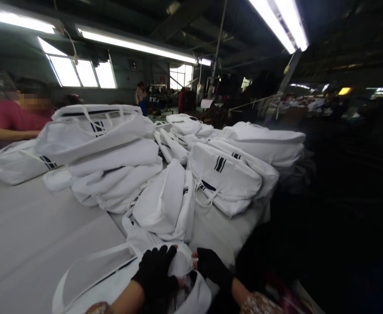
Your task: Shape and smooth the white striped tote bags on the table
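A white fabric bag point(113, 281) with a dark inner edge and a long white strap lies at the front of the table, close to me. My left hand point(157, 270), in a black glove with bare fingertips, is closed on the bag's fabric, its thumb low by the opening. Gloved the same way, my right hand point(212, 268) pinches the fabric at the bag's right end. Part of the bag's opening shows between and below the hands; its inside is dark and unclear. Just beyond stand white bags point(160, 200) leaning together, almost touching the front one.
More white bags with dark stripes are heaped at the left point(96, 135) and right point(225, 170). Pale sheeting covers the table point(47, 235). A person in a pink top point(18, 115) is at the far left. Tube lights point(135, 45) hang overhead.
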`<state>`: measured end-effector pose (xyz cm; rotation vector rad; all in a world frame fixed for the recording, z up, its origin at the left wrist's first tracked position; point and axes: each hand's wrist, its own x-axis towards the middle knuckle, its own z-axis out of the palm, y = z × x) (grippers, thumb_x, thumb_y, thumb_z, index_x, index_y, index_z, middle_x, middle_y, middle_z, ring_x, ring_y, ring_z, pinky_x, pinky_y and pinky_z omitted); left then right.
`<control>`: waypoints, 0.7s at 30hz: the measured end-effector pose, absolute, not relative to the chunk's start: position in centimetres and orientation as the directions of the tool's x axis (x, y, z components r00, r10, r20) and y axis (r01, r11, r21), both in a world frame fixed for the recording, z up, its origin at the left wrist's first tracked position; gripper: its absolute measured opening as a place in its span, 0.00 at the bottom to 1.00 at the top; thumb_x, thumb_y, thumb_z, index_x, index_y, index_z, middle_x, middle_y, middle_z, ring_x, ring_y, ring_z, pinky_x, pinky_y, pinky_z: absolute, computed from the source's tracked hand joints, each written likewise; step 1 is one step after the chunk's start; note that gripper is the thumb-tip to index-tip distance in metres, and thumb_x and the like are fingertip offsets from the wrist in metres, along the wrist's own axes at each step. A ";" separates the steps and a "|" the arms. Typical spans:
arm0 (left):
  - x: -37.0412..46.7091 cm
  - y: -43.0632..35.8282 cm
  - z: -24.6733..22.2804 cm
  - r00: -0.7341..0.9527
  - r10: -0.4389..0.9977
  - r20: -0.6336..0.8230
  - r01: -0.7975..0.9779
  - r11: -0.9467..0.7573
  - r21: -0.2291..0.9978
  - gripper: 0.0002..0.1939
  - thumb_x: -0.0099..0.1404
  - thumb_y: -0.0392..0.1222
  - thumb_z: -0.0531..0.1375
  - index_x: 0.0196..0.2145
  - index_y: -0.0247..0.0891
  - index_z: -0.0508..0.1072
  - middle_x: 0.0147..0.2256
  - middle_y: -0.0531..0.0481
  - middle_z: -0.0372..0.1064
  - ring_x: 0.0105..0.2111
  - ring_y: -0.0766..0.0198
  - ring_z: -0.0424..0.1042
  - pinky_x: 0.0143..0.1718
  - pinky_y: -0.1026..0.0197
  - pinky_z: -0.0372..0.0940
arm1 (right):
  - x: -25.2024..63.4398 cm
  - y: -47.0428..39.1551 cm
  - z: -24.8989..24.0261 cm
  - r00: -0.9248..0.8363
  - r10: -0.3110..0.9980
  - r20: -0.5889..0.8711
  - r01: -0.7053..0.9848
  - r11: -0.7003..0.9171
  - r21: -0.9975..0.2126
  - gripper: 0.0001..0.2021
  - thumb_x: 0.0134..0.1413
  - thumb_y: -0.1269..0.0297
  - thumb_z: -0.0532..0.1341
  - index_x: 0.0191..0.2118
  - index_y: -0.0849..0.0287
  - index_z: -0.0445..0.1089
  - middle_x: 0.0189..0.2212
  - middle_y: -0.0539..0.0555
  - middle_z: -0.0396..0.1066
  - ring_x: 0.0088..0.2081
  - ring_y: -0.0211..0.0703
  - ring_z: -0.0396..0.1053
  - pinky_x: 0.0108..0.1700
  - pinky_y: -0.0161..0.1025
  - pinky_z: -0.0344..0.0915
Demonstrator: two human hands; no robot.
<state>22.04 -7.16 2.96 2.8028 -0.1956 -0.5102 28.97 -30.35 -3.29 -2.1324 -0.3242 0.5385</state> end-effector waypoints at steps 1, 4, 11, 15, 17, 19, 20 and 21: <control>21.6 -7.1 3.2 0.932 -0.179 -0.314 -0.071 -0.942 0.327 0.44 0.55 0.61 0.58 0.65 0.42 0.54 0.61 0.39 0.57 0.57 0.43 0.61 0.58 0.41 0.54 | 28.9 -30.4 -3.6 0.845 0.439 -0.307 -0.010 -0.560 -0.828 0.08 0.49 0.65 0.62 0.34 0.63 0.73 0.26 0.52 0.73 0.29 0.39 0.70 0.32 0.37 0.68; 20.5 -7.2 3.2 0.934 -0.168 -0.314 -0.058 -0.942 0.332 0.40 0.58 0.57 0.56 0.65 0.41 0.54 0.64 0.41 0.52 0.61 0.45 0.55 0.60 0.43 0.53 | 29.2 -30.5 -3.8 0.787 0.488 -0.378 -0.081 -0.526 -0.847 0.11 0.49 0.64 0.58 0.34 0.65 0.74 0.24 0.53 0.72 0.27 0.38 0.69 0.30 0.34 0.66; 20.1 -6.8 1.1 0.925 -0.219 -0.312 -0.118 -0.942 0.313 0.45 0.57 0.58 0.59 0.67 0.40 0.49 0.65 0.39 0.45 0.64 0.41 0.48 0.61 0.38 0.48 | 31.1 -30.7 -2.5 0.732 0.583 -0.352 0.072 -0.580 -0.811 0.11 0.44 0.67 0.59 0.32 0.63 0.76 0.23 0.52 0.72 0.27 0.40 0.68 0.29 0.33 0.64; 19.6 -6.6 0.1 0.947 -0.211 -0.240 -0.139 -0.948 0.286 0.44 0.58 0.54 0.59 0.67 0.42 0.48 0.65 0.39 0.47 0.63 0.42 0.51 0.60 0.38 0.52 | 31.8 -31.0 -1.8 0.677 0.654 -0.339 0.216 -0.616 -0.757 0.11 0.45 0.66 0.59 0.34 0.59 0.77 0.27 0.52 0.74 0.32 0.41 0.71 0.35 0.34 0.65; 19.2 -6.6 -0.2 0.960 -0.196 -0.201 -0.139 -0.954 0.266 0.40 0.61 0.50 0.57 0.67 0.44 0.47 0.65 0.40 0.46 0.63 0.43 0.52 0.60 0.39 0.53 | 31.6 -31.0 -1.7 0.677 0.655 -0.336 0.275 -0.648 -0.710 0.12 0.46 0.63 0.60 0.36 0.58 0.77 0.32 0.54 0.75 0.35 0.45 0.72 0.38 0.37 0.65; 18.7 -6.7 -0.5 0.963 -0.212 -0.169 -0.165 -0.953 0.254 0.38 0.63 0.49 0.56 0.67 0.44 0.46 0.65 0.41 0.45 0.63 0.45 0.51 0.60 0.40 0.55 | 31.1 -30.9 -1.9 0.700 0.640 -0.318 0.327 -0.683 -0.653 0.13 0.46 0.60 0.61 0.39 0.57 0.76 0.37 0.57 0.75 0.40 0.52 0.71 0.41 0.43 0.65; 18.6 -6.7 -0.6 0.964 -0.224 -0.145 -0.185 -0.952 0.245 0.37 0.64 0.48 0.55 0.67 0.44 0.46 0.65 0.41 0.45 0.63 0.45 0.52 0.59 0.40 0.55 | 30.9 -30.8 -2.1 0.710 0.634 -0.305 0.349 -0.694 -0.630 0.14 0.46 0.59 0.62 0.40 0.57 0.75 0.38 0.58 0.74 0.42 0.55 0.70 0.43 0.46 0.64; 18.5 -6.8 -0.7 0.965 -0.236 -0.115 -0.205 -0.951 0.231 0.37 0.65 0.48 0.55 0.67 0.43 0.46 0.65 0.41 0.46 0.63 0.45 0.52 0.59 0.40 0.56 | 30.6 -30.6 -2.3 0.718 0.632 -0.292 0.367 -0.700 -0.613 0.15 0.46 0.58 0.62 0.40 0.56 0.75 0.39 0.59 0.74 0.43 0.56 0.70 0.44 0.48 0.64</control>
